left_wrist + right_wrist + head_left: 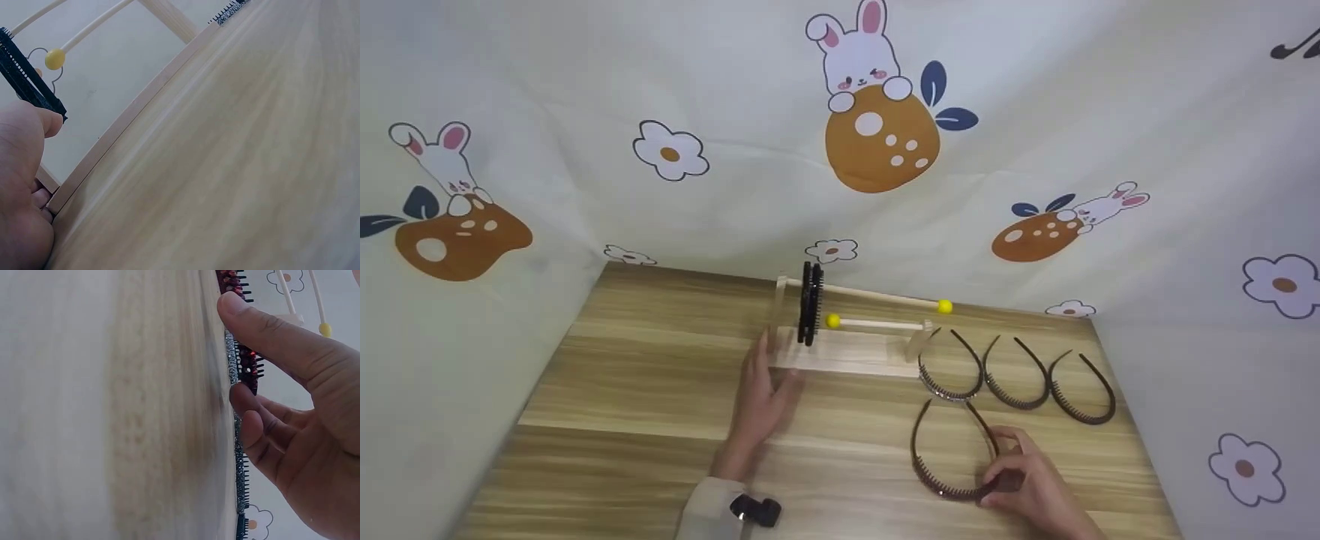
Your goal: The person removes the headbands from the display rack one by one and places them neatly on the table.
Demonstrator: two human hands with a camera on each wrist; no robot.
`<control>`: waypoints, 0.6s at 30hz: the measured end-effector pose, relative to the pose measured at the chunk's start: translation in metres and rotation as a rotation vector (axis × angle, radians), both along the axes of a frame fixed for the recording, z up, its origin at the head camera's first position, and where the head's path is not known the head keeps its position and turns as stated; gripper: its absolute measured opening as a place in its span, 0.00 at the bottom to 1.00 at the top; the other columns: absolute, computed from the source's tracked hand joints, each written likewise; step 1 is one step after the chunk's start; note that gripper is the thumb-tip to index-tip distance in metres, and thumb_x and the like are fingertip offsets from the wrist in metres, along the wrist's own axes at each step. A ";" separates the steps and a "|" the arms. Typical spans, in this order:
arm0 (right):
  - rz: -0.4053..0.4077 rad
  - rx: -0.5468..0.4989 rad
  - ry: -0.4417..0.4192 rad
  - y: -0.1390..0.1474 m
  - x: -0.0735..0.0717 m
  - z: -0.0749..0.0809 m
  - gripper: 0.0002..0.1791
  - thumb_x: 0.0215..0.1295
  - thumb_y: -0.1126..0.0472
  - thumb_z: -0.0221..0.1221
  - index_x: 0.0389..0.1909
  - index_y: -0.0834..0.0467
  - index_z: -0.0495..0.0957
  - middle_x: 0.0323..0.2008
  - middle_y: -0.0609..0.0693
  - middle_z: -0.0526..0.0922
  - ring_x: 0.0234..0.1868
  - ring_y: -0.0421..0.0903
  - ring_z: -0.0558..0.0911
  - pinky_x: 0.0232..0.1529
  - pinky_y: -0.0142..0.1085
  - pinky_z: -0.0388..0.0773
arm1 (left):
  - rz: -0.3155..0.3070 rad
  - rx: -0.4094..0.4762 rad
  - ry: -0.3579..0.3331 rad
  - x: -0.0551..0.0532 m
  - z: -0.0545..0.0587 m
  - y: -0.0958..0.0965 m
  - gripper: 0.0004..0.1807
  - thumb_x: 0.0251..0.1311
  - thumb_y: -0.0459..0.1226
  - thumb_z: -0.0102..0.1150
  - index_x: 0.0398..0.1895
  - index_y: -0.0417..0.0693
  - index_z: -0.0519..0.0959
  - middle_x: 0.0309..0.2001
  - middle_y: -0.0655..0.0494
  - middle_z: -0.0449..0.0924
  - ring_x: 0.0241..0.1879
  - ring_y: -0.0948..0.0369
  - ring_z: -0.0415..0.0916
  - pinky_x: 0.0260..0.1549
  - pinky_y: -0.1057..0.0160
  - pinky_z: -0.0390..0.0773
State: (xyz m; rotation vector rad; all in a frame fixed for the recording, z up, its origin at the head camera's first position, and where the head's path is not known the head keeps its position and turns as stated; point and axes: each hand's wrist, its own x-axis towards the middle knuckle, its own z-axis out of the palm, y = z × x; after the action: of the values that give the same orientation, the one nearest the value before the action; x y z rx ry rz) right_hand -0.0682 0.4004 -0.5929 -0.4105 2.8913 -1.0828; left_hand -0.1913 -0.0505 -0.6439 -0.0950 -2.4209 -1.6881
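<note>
On the table stands a pale wooden rack [847,352] with two rods ending in yellow balls. Its left end is gripped by my left hand [761,401], thumb in front and fingers round the end; the left wrist view shows some fingertips tucked at the corner of the base [112,138]. Black toothed headbands [810,304] hang together on the rear rod near that end. My right hand [1031,476] pinches the right side of a dark toothed headband [916,457] lying in front of the rack. Red beads show on this headband [248,374] in the right wrist view.
Three more dark headbands [1016,405] lie in a row right of the rack, the leftmost close against its end. The wooden table [607,375] is bounded behind and at both sides by pale cloth [735,90] printed with rabbits and flowers.
</note>
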 end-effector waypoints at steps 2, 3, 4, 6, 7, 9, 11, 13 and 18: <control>0.003 0.013 -0.003 0.001 0.000 -0.001 0.18 0.42 0.54 0.89 0.29 0.36 0.88 0.70 0.58 0.78 0.65 0.57 0.79 0.67 0.32 0.73 | -0.001 -0.002 -0.010 0.000 0.000 0.000 0.50 0.78 0.46 0.68 0.92 0.50 0.48 0.89 0.37 0.49 0.83 0.33 0.55 0.76 0.22 0.60; 0.003 0.020 -0.004 0.001 0.000 -0.001 0.19 0.42 0.54 0.89 0.29 0.36 0.88 0.69 0.58 0.78 0.66 0.60 0.78 0.68 0.35 0.73 | 0.000 -0.007 -0.012 0.000 -0.001 0.000 0.50 0.78 0.47 0.67 0.92 0.49 0.49 0.89 0.36 0.49 0.83 0.33 0.55 0.76 0.21 0.60; 0.003 0.024 -0.008 0.001 0.001 -0.001 0.19 0.42 0.54 0.89 0.28 0.36 0.88 0.69 0.58 0.78 0.66 0.62 0.78 0.69 0.37 0.73 | 0.000 -0.010 -0.014 0.000 -0.001 0.000 0.50 0.78 0.47 0.67 0.92 0.49 0.49 0.89 0.36 0.49 0.83 0.33 0.55 0.76 0.21 0.60; 0.003 0.035 -0.021 0.000 0.000 -0.001 0.19 0.41 0.54 0.89 0.28 0.36 0.88 0.68 0.58 0.78 0.68 0.65 0.77 0.71 0.44 0.73 | 0.002 -0.017 -0.014 0.000 -0.001 0.000 0.50 0.78 0.47 0.67 0.92 0.49 0.49 0.89 0.36 0.49 0.83 0.33 0.56 0.76 0.21 0.60; 0.002 0.035 -0.032 0.000 0.000 -0.001 0.18 0.41 0.54 0.89 0.28 0.36 0.88 0.69 0.58 0.78 0.69 0.66 0.77 0.72 0.48 0.74 | 0.004 -0.019 -0.016 0.000 -0.001 -0.001 0.50 0.78 0.47 0.67 0.92 0.49 0.49 0.89 0.36 0.49 0.83 0.33 0.56 0.76 0.21 0.61; -0.001 0.035 -0.055 -0.002 -0.001 0.000 0.18 0.42 0.54 0.88 0.28 0.37 0.88 0.69 0.58 0.77 0.70 0.67 0.77 0.72 0.58 0.73 | 0.005 -0.020 -0.018 0.000 -0.001 -0.001 0.50 0.78 0.47 0.67 0.92 0.50 0.49 0.89 0.37 0.49 0.82 0.33 0.57 0.75 0.20 0.61; -0.004 0.025 -0.082 -0.003 -0.002 0.001 0.18 0.43 0.54 0.88 0.28 0.38 0.88 0.70 0.59 0.76 0.71 0.70 0.76 0.73 0.67 0.70 | 0.005 -0.016 -0.023 -0.001 -0.001 -0.001 0.50 0.78 0.47 0.68 0.92 0.51 0.48 0.89 0.37 0.49 0.82 0.33 0.58 0.75 0.20 0.62; -0.008 0.021 -0.105 -0.003 -0.003 0.001 0.18 0.43 0.54 0.88 0.29 0.38 0.88 0.71 0.60 0.75 0.72 0.71 0.75 0.73 0.72 0.67 | 0.006 -0.016 -0.028 -0.001 -0.001 -0.001 0.50 0.78 0.47 0.68 0.92 0.51 0.48 0.89 0.37 0.48 0.82 0.32 0.59 0.74 0.20 0.63; -0.019 0.041 -0.143 -0.004 -0.005 0.002 0.20 0.41 0.55 0.89 0.32 0.38 0.87 0.72 0.60 0.73 0.73 0.70 0.75 0.74 0.72 0.66 | 0.004 -0.012 -0.035 0.000 0.001 -0.001 0.51 0.78 0.48 0.67 0.93 0.53 0.48 0.89 0.37 0.49 0.80 0.32 0.60 0.73 0.20 0.64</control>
State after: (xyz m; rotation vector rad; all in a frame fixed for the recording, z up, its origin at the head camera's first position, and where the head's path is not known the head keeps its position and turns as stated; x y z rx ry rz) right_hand -0.0732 0.3959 -0.5905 -0.2918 2.7918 -1.0083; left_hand -0.1915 -0.0517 -0.6433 -0.0624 -2.4555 -1.6871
